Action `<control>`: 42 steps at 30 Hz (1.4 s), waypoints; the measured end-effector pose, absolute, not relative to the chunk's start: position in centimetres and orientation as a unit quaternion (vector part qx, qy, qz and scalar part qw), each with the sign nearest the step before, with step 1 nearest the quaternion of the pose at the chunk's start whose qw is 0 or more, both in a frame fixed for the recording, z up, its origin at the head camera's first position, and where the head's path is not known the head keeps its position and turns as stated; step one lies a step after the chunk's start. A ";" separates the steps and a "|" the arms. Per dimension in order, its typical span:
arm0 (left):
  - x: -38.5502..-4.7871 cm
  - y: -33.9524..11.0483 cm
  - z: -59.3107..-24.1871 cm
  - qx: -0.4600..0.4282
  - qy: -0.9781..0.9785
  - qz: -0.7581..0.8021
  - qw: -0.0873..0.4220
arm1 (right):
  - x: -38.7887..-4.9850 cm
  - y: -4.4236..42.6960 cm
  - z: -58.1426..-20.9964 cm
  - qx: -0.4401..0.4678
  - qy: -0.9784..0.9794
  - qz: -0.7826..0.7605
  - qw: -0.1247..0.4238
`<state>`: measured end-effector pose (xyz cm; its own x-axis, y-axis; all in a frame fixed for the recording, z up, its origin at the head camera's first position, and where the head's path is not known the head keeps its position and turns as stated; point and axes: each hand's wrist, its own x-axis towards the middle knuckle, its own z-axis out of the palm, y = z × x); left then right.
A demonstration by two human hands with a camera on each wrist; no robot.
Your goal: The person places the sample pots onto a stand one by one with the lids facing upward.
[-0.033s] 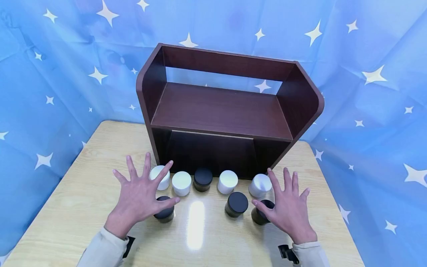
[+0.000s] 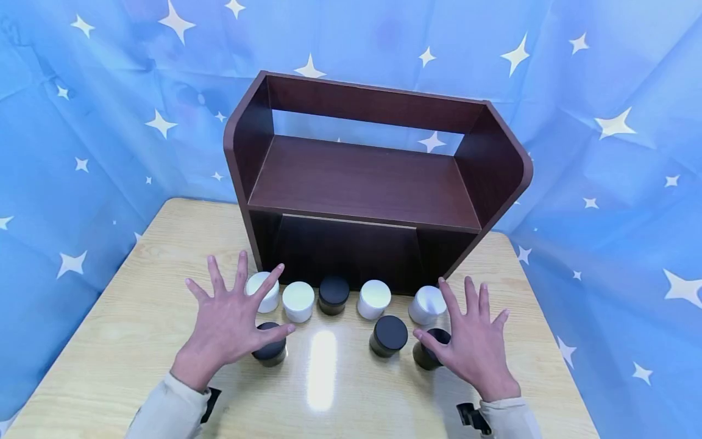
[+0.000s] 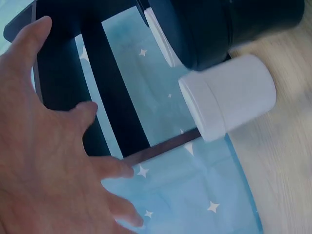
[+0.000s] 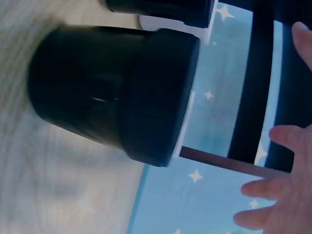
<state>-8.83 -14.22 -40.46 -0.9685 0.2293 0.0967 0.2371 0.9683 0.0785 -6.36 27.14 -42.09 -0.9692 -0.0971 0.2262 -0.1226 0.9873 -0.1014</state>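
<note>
My left hand [image 2: 227, 323] hovers with fingers spread over the left end of a group of small lidded jars. Below its thumb stands a black jar [image 2: 270, 352], partly covered, and a white jar [image 2: 261, 297] shows behind the index finger. On the other side, my right hand [image 2: 476, 344] is spread too, its thumb overlapping a black jar [image 2: 428, 353] in the head view. Just beyond that thumb is a white jar [image 2: 426, 305]. Both wrist views show a hand's fingers apart with nothing held; a black jar [image 4: 107, 87] looms large in the right one.
Between the hands stand two white jars, left [image 2: 298, 302] and right [image 2: 375, 299], a black jar [image 2: 334, 294] and a nearer black jar [image 2: 389, 335]. Behind them rises a dark brown shelf unit [image 2: 364, 180] on the wooden table [image 2: 148, 292]. A blue star-patterned curtain [image 2: 99, 140] surrounds it.
</note>
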 end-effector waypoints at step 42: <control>-15.2 -18.0 -37.2 -0.209 -0.622 -0.740 0.145 | -2.7 27.0 -48.0 0.069 -0.911 0.311 0.261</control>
<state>-15.18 -18.02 -37.25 -0.8704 0.0457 0.4902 0.4750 -0.1841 0.8605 -2.72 26.95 -47.95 -0.8544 0.0375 0.5183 -0.2875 0.7967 -0.5316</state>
